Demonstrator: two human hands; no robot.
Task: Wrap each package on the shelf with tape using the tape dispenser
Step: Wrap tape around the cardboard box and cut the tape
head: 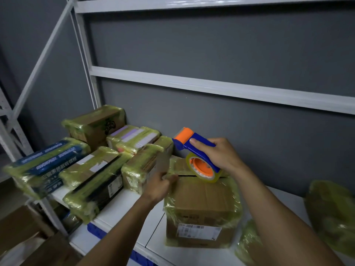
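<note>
- We hold one tape dispenser [198,157] in our right hand [217,154], fingers clamped round its handle, its roll resting on top of the one cardboard box [201,204] mid-shelf [123,206].
- Our left hand [158,187] meets the box's top-left edge; blur hides its grip.
- Five wrapped packages [96,169] crowd the left; two wrapped bundles [330,210] lie to the right.

We cannot read the print on the white paper label [198,230] at lower centre. Our left hand [158,187] is blurred, its grasp unclear. Our right hand [217,156] hides the handle of the blue-and-orange plastic tape dispenser [184,136]. The right edge cuts off a yellow-green wrapped bundle [334,214]
</note>
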